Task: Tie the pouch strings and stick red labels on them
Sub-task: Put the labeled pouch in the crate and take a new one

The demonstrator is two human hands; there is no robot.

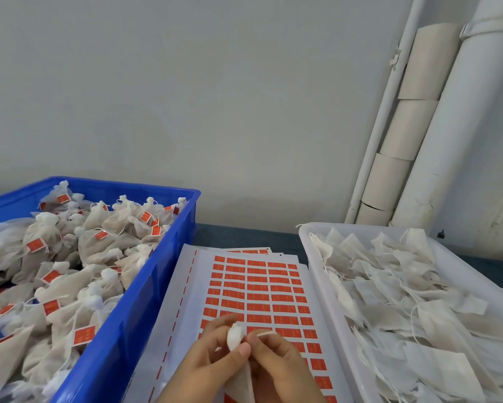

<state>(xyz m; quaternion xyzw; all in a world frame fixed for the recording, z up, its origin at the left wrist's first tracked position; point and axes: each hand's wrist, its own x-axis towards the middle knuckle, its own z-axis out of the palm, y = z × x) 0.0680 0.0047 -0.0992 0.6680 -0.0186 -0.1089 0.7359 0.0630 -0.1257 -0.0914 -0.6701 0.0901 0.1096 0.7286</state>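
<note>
Nearest, the left hand (210, 364) and right hand (282, 370) meet over a white sheet of red rectangular labels (259, 286), holding one small white mesh pouch (234, 339) between them. The left grip is clamped on the pouch's bunched neck; the right grip pinches its thin white string (266, 333). The pouch's long axis runs near to far, neck pointing far, body toward the person. Left, a blue plastic crate (134, 315) holds tied, labelled pouches (70, 257); right, a white plastic tray (323, 292) holds flat untied pouches (419, 315). Both stand on the dark blue tabletop (244, 235).
</note>
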